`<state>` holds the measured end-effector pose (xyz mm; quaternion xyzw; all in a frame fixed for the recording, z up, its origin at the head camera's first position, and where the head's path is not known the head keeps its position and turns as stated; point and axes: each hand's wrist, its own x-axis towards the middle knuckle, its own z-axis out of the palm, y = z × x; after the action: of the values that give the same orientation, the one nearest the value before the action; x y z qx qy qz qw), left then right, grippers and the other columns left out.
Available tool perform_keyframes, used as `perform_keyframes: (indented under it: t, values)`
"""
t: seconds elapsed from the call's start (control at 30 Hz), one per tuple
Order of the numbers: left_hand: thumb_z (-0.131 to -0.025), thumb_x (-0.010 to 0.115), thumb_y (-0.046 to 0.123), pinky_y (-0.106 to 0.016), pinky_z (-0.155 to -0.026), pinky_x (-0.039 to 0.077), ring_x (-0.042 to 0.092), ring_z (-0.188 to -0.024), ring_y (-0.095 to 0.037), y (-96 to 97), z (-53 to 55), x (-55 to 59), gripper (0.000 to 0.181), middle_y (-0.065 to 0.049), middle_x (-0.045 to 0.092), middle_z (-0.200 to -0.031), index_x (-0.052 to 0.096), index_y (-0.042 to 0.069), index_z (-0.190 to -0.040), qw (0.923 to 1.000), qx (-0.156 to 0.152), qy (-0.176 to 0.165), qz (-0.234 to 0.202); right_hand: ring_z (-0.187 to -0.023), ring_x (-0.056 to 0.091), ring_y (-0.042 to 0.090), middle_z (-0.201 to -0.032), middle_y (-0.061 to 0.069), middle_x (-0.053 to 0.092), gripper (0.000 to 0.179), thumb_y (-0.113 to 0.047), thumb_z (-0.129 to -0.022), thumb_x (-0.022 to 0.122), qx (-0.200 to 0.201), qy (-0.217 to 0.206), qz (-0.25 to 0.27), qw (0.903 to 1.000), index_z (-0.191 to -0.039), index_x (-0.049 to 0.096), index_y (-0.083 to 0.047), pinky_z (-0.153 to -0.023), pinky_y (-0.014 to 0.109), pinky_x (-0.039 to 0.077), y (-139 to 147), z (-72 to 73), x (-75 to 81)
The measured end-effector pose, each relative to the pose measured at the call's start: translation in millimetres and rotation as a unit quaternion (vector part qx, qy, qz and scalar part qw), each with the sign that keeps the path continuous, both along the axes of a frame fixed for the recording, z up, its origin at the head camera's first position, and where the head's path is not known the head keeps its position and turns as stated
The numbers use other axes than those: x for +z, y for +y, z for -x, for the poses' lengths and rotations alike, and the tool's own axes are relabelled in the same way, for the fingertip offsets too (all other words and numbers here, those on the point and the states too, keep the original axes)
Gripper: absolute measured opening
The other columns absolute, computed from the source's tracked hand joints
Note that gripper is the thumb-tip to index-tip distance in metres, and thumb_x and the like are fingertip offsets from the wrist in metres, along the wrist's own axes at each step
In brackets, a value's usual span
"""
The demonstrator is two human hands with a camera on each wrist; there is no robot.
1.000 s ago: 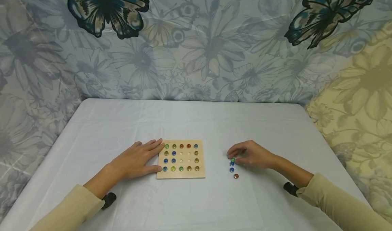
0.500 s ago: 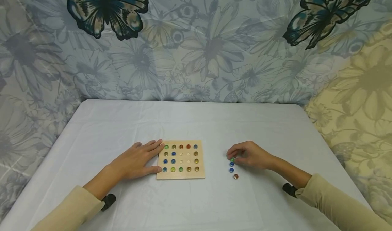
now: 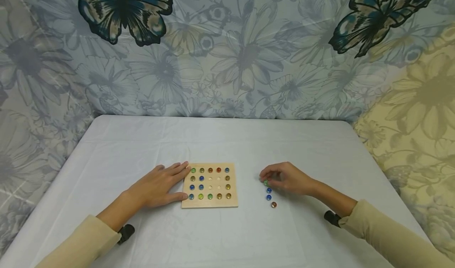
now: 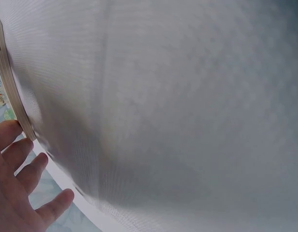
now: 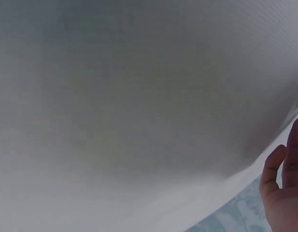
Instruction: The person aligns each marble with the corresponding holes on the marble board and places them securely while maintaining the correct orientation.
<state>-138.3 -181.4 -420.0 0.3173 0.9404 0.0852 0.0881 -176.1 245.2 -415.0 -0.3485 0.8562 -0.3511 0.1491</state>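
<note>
A pale wooden board (image 3: pixel 209 203) with rows of round hollows lies mid-table, most hollows holding glass marbles and several in the middle bare. My left hand (image 3: pixel 160 185) rests at its left side with straight, spread fingers touching the edge; the left wrist view shows the fingertips at the board's side (image 4: pixel 13 92). To the right of the board, my right hand (image 3: pixel 289 178) pinches a green marble (image 3: pixel 265 183) between thumb and fingers. Two blue marbles, the nearer one (image 3: pixel 268 197) included, and a reddish-brown marble (image 3: pixel 273 205) lie in a line just below that hand.
A white cloth covers the table (image 3: pixel 227 236). Behind it hangs a floral fabric backdrop (image 3: pixel 245 62) with large butterflies. Dark wrist cameras show at both sleeves, such as the right one (image 3: pixel 332 218).
My right hand has moved slightly left and away from me, and the green marble has moved with it, off the line of marbles. The left hand and board have stayed put.
</note>
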Motion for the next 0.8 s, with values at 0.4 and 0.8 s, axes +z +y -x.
perform_keyframes:
  t: [0.4, 0.8]
  values:
    - [-0.095, 0.05, 0.065, -0.06, -0.107, 0.034, 0.032, -0.146, -0.029, 0.2, 0.6, 0.1, 0.083, -0.008, 0.032, -0.161, 0.035, 0.011, -0.156, 1.0, -0.002, 0.003, -0.001, -0.093, 0.067, 0.014, -0.104, -0.002, 0.074, 0.025, 0.002, -0.089, 0.07, 0.003, 0.012, -0.003, 0.9999, -0.113, 0.072, -0.007, -0.081, 0.035, 0.052, -23.4, 3.7, 8.0]
    - [-0.095, 0.049, 0.066, -0.061, -0.108, 0.033, 0.032, -0.146, -0.029, -1.0, 0.1, -0.4, 0.084, -0.007, 0.031, -0.161, 0.034, 0.012, -0.156, 1.0, 0.002, -0.003, -0.001, -0.094, 0.066, 0.009, -0.104, -0.001, 0.074, 0.025, 0.001, -0.09, 0.071, 0.015, 0.021, 0.01, 0.9996, -0.113, 0.071, -0.007, -0.081, 0.036, 0.053, -52.7, 6.1, 10.5]
